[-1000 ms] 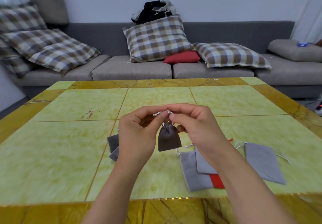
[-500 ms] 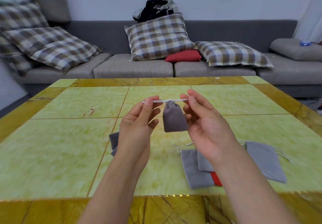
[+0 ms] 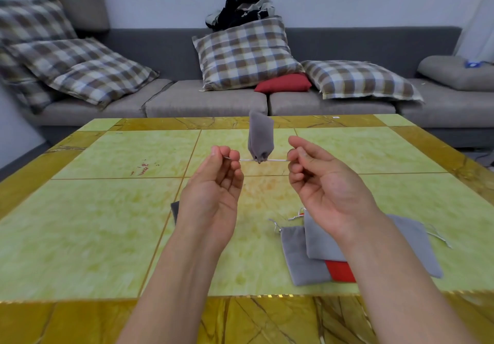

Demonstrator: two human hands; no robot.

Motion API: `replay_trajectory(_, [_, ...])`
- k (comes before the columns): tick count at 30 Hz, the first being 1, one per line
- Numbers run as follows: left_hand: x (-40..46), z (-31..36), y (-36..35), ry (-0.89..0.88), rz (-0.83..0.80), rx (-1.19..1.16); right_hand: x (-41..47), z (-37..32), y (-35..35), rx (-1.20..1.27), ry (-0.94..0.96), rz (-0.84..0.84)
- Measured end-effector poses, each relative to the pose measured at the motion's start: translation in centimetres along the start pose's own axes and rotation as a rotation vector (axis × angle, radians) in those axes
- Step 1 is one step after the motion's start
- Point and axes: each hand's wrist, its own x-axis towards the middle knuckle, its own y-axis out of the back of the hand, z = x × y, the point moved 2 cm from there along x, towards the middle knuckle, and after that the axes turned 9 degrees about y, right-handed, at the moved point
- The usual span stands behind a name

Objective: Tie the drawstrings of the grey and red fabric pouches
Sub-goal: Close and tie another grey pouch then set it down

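A small grey pouch stands flipped upward above a taut white drawstring, its cinched mouth at the string. My left hand pinches the string's left end between thumb and fingers. My right hand pinches the right end. Both hands are raised above the table, palms toward me. On the table under my right forearm lie two flat grey pouches overlapping a red pouch. Another grey pouch lies to their right. A dark grey pouch corner shows behind my left wrist.
The table is green with a yellow marbled border. Behind it runs a grey sofa with plaid cushions, a red cushion and a pile of dark clothes on its back.
The hands moved apart and pulled the drawstring taut. The pouch, which hung below the string, has swung up over it.
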Motion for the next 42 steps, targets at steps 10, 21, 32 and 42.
replay_trajectory(10, [-0.1,-0.9,-0.1,-0.082,0.025,0.459,-0.2,0.4,0.1,-0.834,0.261,-0.209])
replay_trajectory(21, [0.2,-0.9,1.7,-0.259,0.022,1.172,0.1,0.9,1.2,-1.419,0.409,-0.342])
replay_trajectory(32, [0.2,-0.9,1.7,-0.283,0.021,1.342,0.1,0.8,1.3,-1.399,0.380,-0.352])
replay_trajectory(42, [-0.3,-0.7,1.0,-0.181,-0.188,0.980,-0.2,0.6,1.3,-1.336,0.206,-0.476])
